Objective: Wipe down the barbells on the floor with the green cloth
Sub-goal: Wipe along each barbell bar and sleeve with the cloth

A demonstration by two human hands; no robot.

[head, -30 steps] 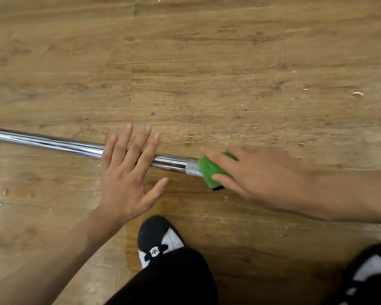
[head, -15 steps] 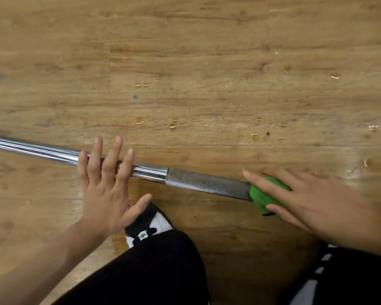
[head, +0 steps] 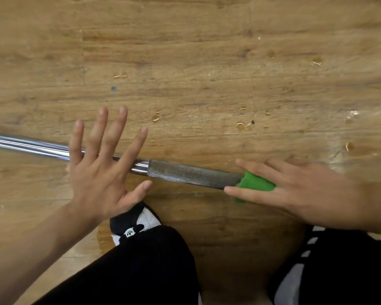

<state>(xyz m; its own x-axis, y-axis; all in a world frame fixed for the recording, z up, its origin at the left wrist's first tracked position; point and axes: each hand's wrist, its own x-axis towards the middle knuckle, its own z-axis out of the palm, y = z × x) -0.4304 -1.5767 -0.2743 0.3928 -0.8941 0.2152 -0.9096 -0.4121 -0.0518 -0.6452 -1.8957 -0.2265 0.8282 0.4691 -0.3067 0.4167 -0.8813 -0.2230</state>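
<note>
A chrome barbell (head: 191,174) lies on the wooden floor, running from the left edge down to the right, with a grey knurled section in the middle. My right hand (head: 304,190) presses the green cloth (head: 254,183) around the bar at the right end of the knurled part; the bar beyond is hidden under it. My left hand (head: 101,164) lies flat over the smooth chrome part, fingers spread, holding nothing.
My black and white shoe (head: 133,223) stands just below the bar, with black trouser legs (head: 145,267) behind it. Small wet spots (head: 240,125) dot the wooden floor (head: 185,51) beyond the bar.
My right hand slid the green cloth to the right along the bar, uncovering the knurled section. My left hand stayed on the chrome part and its fingers spread wider.
</note>
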